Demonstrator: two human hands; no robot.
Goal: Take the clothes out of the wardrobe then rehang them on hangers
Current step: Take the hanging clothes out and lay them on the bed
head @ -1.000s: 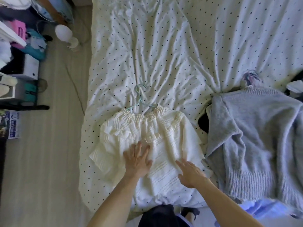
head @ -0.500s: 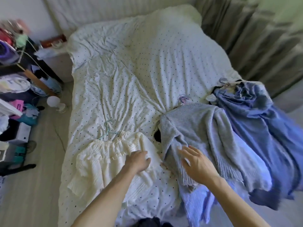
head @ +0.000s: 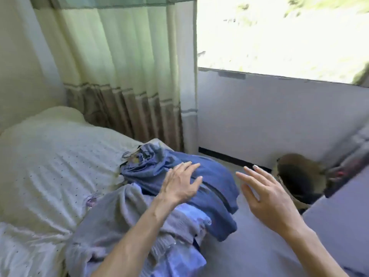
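A pile of clothes lies at the right edge of the bed (head: 46, 162). A grey knit sweater (head: 111, 218) is nearest me, with a light blue garment (head: 179, 256) under it. Beyond them lies a dark blue garment (head: 215, 176) with a hanger hook (head: 129, 154) showing at its collar. My left hand (head: 179, 184) hovers over the dark blue garment with fingers spread, holding nothing. My right hand (head: 267, 198) is raised to the right of the pile, over the floor, fingers straight and empty. The frame is blurred by motion.
A green and brown curtain (head: 123, 76) hangs behind the bed, beside a bright window (head: 279, 35). A round woven basket (head: 299, 176) stands on the floor at the right, next to a grey furniture edge (head: 339, 216). Grey floor (head: 249, 246) lies between bed and basket.
My view has swung right, from the cream top on its hanger to the clothes pile. Both hands left the cream top and moved right, the left now over the dark blue garment.
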